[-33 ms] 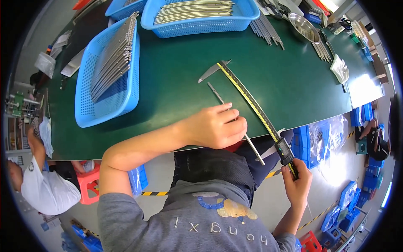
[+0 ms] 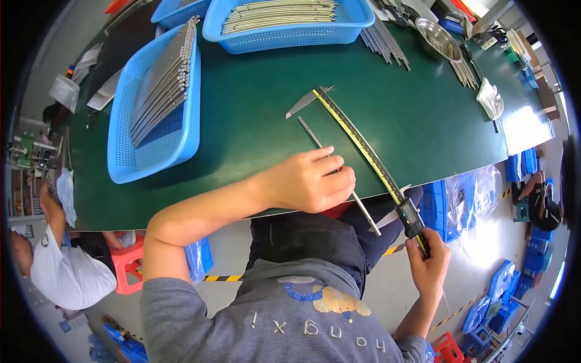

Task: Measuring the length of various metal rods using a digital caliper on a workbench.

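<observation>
My left hand (image 2: pixel 315 181) is closed around the middle of a thin metal rod (image 2: pixel 367 215). The rod slants from above the green table (image 2: pixel 254 115) past its near edge, its lower end over my lap. To the right, a long digital caliper (image 2: pixel 363 145) lies at nearly the same slant, beside the rod. My right hand (image 2: pixel 428 264) grips the caliper's near end, just below its black display unit (image 2: pixel 410 215). The caliper's fixed jaw (image 2: pixel 301 106) lies past the rod's far tip; its sliding jaw is near the table edge. Contact between jaws and rod is not clear.
A blue basket (image 2: pixel 192 130) of metal rods stands left; another blue basket (image 2: pixel 290 41) with rods is at the back. Loose rods (image 2: pixel 384 43), a metal bowl (image 2: pixel 437 40) and a white glove (image 2: pixel 490 100) lie back right. A person (image 2: pixel 72 272) sits at far left.
</observation>
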`<move>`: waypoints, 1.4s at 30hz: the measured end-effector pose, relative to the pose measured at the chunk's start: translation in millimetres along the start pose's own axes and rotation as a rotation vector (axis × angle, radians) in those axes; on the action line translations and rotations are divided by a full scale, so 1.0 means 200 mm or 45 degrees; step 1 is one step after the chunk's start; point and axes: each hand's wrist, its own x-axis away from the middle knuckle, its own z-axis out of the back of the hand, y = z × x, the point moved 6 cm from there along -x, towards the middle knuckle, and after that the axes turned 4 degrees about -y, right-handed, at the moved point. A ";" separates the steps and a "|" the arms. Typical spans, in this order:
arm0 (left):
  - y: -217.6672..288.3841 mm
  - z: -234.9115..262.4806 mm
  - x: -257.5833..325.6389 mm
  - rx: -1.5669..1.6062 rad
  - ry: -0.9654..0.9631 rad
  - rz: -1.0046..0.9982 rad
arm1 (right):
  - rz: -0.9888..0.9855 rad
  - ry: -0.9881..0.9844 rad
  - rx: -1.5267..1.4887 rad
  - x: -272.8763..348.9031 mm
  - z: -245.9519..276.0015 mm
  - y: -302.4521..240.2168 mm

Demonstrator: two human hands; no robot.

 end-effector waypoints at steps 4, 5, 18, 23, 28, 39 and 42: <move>-0.01 0.00 0.00 -0.010 -0.023 0.027 | 0.014 0.003 -0.003 0.00 0.00 0.00; -0.02 0.00 0.01 -0.006 -0.048 0.038 | 0.030 0.003 0.003 0.00 0.00 -0.01; -0.07 0.01 0.01 0.123 -0.066 0.122 | -0.016 -0.006 -0.024 0.01 0.00 -0.01; -0.08 0.02 0.01 0.198 -0.050 0.121 | 0.022 0.014 -0.050 0.02 0.00 -0.02; -0.09 0.00 0.00 0.229 -0.081 0.139 | 0.003 -0.006 -0.004 0.04 0.00 -0.02; -0.12 0.02 -0.01 0.184 -0.171 0.166 | 0.042 0.016 -0.021 0.04 0.00 -0.06; -0.12 0.01 0.00 0.180 -0.182 0.188 | 0.054 0.018 0.002 0.04 -0.01 -0.05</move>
